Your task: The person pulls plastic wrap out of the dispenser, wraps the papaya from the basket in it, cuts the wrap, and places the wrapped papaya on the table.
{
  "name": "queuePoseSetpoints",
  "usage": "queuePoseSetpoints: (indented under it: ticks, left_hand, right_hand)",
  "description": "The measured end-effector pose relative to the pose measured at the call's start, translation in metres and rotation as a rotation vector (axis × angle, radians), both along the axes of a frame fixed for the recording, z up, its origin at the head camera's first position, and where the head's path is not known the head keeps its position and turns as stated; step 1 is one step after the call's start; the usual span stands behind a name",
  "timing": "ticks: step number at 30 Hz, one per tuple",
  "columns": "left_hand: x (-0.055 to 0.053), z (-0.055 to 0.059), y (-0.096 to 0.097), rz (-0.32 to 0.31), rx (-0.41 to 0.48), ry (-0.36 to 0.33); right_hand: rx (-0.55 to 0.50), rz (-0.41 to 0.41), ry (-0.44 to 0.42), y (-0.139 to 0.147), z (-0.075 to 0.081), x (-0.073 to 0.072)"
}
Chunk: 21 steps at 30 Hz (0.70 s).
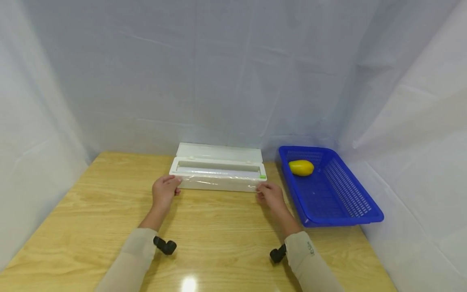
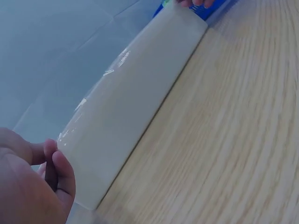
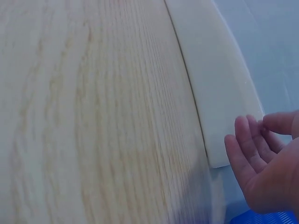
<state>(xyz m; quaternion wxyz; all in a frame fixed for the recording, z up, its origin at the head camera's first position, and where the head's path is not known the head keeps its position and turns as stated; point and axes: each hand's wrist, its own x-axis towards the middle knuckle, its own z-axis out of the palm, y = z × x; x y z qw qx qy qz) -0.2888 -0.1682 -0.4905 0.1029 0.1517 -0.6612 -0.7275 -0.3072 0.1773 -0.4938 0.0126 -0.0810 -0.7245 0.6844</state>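
Observation:
A white plastic wrap dispenser (image 1: 219, 184) lies lengthwise near the table's back edge, its lid (image 1: 220, 152) raised behind it. Inside the long slot a pale roll (image 1: 219, 170) shows, and a small green slider (image 1: 262, 177) sits at the right end. Shiny clear plastic wrap (image 1: 215, 177) lies over the dispenser's front edge. At the front left corner my left hand (image 1: 166, 190) pinches the wrap between thumb and fingers. My right hand (image 1: 271, 195) pinches it at the front right corner, thumb against index finger, with the other fingers loosely bent in the right wrist view.
A blue plastic basket (image 1: 321, 202) stands to the right of the dispenser. In its back left corner lies a yellow mango-shaped fruit (image 1: 301, 167). The wooden table (image 1: 215, 227) is bounded by pale sheeting (image 1: 219, 73) at the back and sides.

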Motion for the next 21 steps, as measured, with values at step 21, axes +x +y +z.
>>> queuePoseSetpoints:
  ticks: [21]
  left_hand:
    - [0.005, 0.004, -0.018, -0.179, -0.003, -0.09]
  right_hand:
    - [-0.042, 0.04, 0.056, 0.004, 0.005, 0.0]
